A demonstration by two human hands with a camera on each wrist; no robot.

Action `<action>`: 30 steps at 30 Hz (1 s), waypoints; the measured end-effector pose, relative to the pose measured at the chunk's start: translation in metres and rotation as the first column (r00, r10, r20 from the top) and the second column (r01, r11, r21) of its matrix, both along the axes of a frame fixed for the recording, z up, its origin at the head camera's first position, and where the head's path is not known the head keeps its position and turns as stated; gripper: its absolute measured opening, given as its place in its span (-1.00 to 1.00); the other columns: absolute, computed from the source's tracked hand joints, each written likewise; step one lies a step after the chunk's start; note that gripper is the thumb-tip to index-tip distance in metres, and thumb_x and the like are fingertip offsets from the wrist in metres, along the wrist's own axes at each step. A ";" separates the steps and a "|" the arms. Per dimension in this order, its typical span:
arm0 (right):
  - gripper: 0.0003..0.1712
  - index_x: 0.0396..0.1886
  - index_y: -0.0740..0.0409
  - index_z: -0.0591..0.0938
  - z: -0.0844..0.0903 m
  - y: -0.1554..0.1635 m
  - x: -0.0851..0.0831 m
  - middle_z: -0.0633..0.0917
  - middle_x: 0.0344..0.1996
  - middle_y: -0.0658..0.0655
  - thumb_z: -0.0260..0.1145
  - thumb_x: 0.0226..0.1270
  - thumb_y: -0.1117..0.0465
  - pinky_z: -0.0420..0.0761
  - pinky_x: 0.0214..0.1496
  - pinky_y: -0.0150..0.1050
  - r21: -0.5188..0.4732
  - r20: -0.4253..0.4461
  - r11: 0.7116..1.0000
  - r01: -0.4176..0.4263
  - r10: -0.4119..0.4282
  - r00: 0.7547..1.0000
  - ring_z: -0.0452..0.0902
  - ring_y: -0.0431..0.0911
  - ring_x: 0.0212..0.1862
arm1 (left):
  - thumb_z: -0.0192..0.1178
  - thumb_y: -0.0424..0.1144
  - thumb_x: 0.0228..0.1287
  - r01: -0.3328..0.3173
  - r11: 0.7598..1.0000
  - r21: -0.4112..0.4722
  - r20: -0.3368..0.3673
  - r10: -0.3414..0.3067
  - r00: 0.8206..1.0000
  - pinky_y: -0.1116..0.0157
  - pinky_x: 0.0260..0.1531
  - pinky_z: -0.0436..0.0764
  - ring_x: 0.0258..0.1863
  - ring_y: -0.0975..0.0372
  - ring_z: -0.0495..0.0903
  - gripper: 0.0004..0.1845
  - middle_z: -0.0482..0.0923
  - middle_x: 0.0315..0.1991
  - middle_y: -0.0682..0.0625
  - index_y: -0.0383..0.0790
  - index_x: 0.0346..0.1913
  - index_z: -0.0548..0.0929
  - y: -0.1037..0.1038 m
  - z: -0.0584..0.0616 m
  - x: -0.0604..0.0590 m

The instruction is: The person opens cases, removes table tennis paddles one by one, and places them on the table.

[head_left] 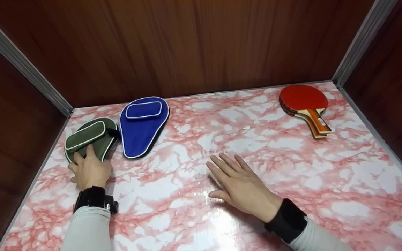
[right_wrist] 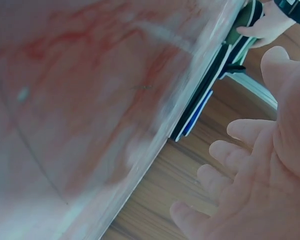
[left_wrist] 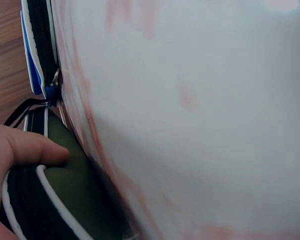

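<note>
Right hand (head_left: 240, 186) hovers flat, fingers spread, holding nothing; left hand (head_left: 90, 169) grips the near edge of the green paddle case (head_left: 90, 138) at table's left, beside the blue case (head_left: 143, 126); likely soft, light fabric, best pinched at its piped rim

1. A tabletop (head_left: 291, 181) with a glossy pink-and-white marble pattern fills the lower view.
2. Dark brown wood-grain panels enclose it: a back wall (head_left: 194, 45), a left wall (head_left: 9, 122) and a right wall (head_left: 396, 87).
3. Grey metal strips (head_left: 23, 62) run up both back corners and along the table's side edges.
4. Light glares off the tabletop near its front.
</note>
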State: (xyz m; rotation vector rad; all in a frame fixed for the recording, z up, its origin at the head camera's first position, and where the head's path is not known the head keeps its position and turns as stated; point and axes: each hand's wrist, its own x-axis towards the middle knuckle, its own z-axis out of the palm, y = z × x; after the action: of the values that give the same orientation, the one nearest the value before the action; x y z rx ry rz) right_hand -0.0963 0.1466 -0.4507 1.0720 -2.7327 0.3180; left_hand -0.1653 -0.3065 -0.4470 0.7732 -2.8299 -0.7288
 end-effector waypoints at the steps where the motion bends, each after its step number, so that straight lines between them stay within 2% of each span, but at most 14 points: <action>1: 0.00 0.74 0.15 0.35 0.000 0.000 0.000 0.34 0.69 0.25 0.18 0.60 -0.41 0.19 0.66 0.31 0.001 0.001 1.000 0.002 -0.002 1.000 0.15 0.19 0.72 | 0.13 -0.22 0.45 -0.005 1.000 0.001 -0.004 0.005 1.000 -0.66 0.31 0.11 0.59 -0.55 -0.09 -0.11 -0.20 0.70 -0.59 -0.19 0.78 0.09 0.000 0.000 0.000; 8: -0.01 0.73 0.16 0.37 -0.001 0.000 -0.002 0.36 0.68 0.25 0.20 0.60 -0.40 0.21 0.66 0.28 -0.010 -0.014 1.000 0.009 -0.009 1.000 0.18 0.20 0.71 | 0.16 -0.22 0.45 -0.030 0.999 0.015 -0.062 0.030 0.998 -0.64 0.31 0.13 0.60 -0.51 -0.05 -0.14 -0.15 0.72 -0.53 -0.22 0.76 0.15 0.000 -0.001 0.001; 15: -0.01 0.73 0.16 0.37 -0.003 0.001 -0.003 0.36 0.68 0.24 0.22 0.59 -0.39 0.22 0.65 0.28 -0.007 -0.019 1.000 0.022 -0.022 1.000 0.18 0.20 0.71 | 0.12 -0.22 0.52 -0.024 1.000 0.014 -0.094 0.026 0.995 -0.62 0.32 0.15 0.62 -0.49 -0.05 -0.17 -0.15 0.75 -0.47 -0.21 0.77 0.13 0.006 0.002 -0.002; 24: 0.00 0.74 0.16 0.35 -0.003 0.001 -0.003 0.34 0.69 0.25 0.28 0.58 -0.36 0.20 0.66 0.30 -0.018 0.011 1.000 0.025 -0.025 1.000 0.16 0.21 0.72 | 0.11 -0.23 0.58 0.001 1.000 -0.015 -0.148 -0.004 0.989 -0.60 0.30 0.18 0.62 -0.42 0.01 -0.22 -0.11 0.78 -0.38 -0.21 0.77 0.16 0.022 0.008 -0.004; 30: 0.00 0.75 0.17 0.33 0.000 0.005 -0.005 0.32 0.70 0.24 0.24 0.60 -0.36 0.18 0.66 0.31 -0.031 0.035 0.999 0.043 -0.041 0.999 0.13 0.19 0.73 | 0.13 -0.24 0.61 0.057 0.997 -0.042 -0.196 -0.064 0.979 -0.56 0.31 0.20 0.61 -0.38 0.06 -0.22 -0.10 0.79 -0.32 -0.19 0.78 0.16 0.039 0.019 -0.006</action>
State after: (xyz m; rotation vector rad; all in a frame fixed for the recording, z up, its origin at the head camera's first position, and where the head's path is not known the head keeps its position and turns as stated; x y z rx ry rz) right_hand -0.1016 0.1512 -0.4509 1.0087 -2.7666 0.3761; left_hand -0.1716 -0.2675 -0.4285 0.5769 -2.6896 -0.7167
